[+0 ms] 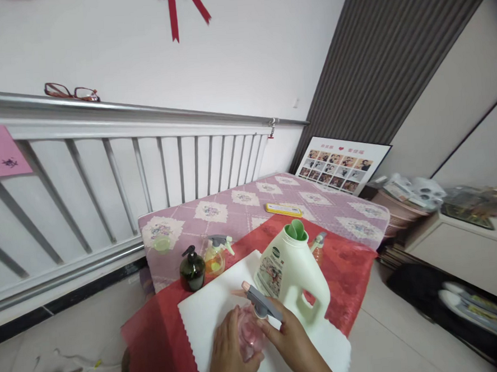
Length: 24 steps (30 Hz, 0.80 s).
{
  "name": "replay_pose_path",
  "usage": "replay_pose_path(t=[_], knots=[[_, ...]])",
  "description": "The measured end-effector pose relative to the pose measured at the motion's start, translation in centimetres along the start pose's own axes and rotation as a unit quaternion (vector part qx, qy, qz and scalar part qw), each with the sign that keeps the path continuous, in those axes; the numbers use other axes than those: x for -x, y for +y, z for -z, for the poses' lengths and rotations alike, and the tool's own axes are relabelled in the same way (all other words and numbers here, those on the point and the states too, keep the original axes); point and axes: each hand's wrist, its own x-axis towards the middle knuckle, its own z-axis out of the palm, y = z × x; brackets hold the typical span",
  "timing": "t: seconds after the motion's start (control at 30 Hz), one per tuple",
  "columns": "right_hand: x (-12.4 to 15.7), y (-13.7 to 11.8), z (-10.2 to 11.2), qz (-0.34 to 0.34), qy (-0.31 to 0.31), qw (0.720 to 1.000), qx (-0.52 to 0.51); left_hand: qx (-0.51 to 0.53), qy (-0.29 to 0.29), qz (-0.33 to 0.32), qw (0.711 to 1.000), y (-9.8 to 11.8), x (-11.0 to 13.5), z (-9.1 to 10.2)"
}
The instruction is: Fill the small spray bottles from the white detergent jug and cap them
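Observation:
Wrapped round the side of a clear pink spray bottle [249,333] is my left hand [228,351]. My right hand [292,336] is closed on the bottle's grey spray head [261,303], which is tilted at the neck. Whether the head is screwed on or loose I cannot tell. Both hands are above a white scalloped mat [215,300]. Just beyond my right hand, a large pale green detergent jug [298,267] stands upright with its mouth uncapped and a green spout showing inside.
A dark pump bottle [192,271] and a yellow spray bottle [215,258] stand left of the mat. Behind the jug is an orange spray bottle [318,249]. A green lid [162,244] and a yellow case [283,209] lie on the patterned tablecloth [210,211]. A radiator [188,161] runs behind.

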Motion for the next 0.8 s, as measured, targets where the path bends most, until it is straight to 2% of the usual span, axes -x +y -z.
replay_pose_path(t=[0.17,0.4,0.57,0.67,0.73,0.8], knots=[[-0.3,-0.6,-0.2,-0.023,0.012,1.0,0.01,0.001,0.001,0.003,1.0,-0.2,0.1,-0.2],[-0.4,-0.6,-0.9,-0.018,0.031,0.998,0.043,0.012,-0.015,0.027,0.999,0.6,-0.3,0.4],[-0.4,-0.5,-1.0,-0.018,0.044,0.996,0.082,0.076,-0.03,0.032,0.996,0.8,-0.1,1.2],[-0.5,-0.4,-1.1,-0.006,0.048,0.996,0.078,0.127,0.018,0.029,0.991,1.5,0.4,2.4],[-0.5,-0.3,-1.1,-0.002,0.044,0.997,0.068,0.17,0.08,0.023,0.982,2.7,0.6,3.7],[-0.5,-0.3,-1.2,-0.007,0.04,0.997,0.066,0.209,0.108,0.004,0.972,4.3,0.6,5.2]])
